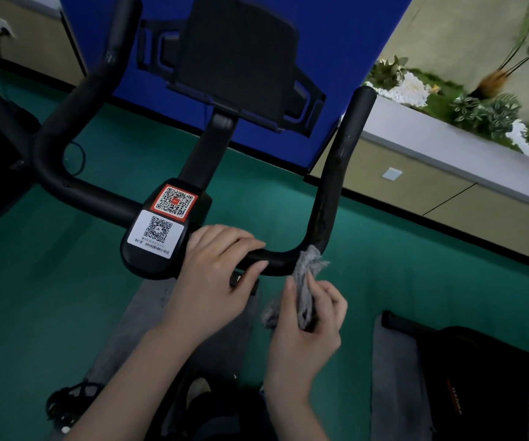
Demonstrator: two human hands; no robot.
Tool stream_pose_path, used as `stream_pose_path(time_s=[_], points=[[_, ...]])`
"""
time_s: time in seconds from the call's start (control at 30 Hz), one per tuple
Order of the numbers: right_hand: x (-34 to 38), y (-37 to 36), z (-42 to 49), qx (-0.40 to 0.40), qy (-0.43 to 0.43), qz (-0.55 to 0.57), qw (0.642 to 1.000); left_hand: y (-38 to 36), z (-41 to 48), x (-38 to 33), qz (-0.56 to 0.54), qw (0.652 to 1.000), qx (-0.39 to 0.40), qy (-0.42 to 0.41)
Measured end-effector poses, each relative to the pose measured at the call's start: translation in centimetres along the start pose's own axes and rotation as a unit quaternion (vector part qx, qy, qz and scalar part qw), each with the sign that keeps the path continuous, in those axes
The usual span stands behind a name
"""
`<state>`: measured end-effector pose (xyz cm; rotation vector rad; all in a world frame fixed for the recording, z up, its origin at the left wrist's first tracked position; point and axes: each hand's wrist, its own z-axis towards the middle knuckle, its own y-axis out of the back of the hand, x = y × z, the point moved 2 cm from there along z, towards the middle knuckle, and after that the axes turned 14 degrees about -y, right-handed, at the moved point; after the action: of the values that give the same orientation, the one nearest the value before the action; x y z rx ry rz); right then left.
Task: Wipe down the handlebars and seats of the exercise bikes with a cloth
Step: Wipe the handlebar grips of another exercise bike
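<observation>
A black U-shaped handlebar (331,198) of an exercise bike fills the middle of the head view, with a centre block carrying two QR stickers (164,221). My left hand (215,278) rests over the crossbar just right of that block, fingers curled on the bar. My right hand (307,329) is closed on a grey cloth (306,281). The cloth's top end touches the bar's lower right bend. A black tablet holder (237,55) stands on the stem behind. The seat is not visible.
Green carpet (66,297) covers the floor. A blue panel (336,43) stands behind the bike. A long low cabinet with a planter of greenery (447,106) runs along the right. A black bag (479,377) lies at lower right, and dark equipment sits at the left edge.
</observation>
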<state>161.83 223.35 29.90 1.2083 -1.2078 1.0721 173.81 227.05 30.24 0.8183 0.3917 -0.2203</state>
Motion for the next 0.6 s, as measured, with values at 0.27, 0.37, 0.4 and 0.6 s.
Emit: stream_pose_path(time_s=[0.27,0.37,0.4,0.6], points=[[1.1,-0.1,3.5,-0.009,0.052,-0.026,0.998,0.0,-0.1,0.1,0.002,1.0,0.006,-0.004],[0.8,-0.5,1.4,0.037,0.125,-0.069,0.989,0.0,0.0,0.1,0.001,1.0,0.008,-0.003],[0.6,-0.5,0.6,0.057,0.142,-0.076,0.985,0.0,0.0,0.1,0.0,1.0,0.009,-0.004],[0.9,-0.1,2.5,0.025,0.154,-0.104,0.982,0.0,-0.1,0.2,-0.013,1.0,0.004,-0.014]])
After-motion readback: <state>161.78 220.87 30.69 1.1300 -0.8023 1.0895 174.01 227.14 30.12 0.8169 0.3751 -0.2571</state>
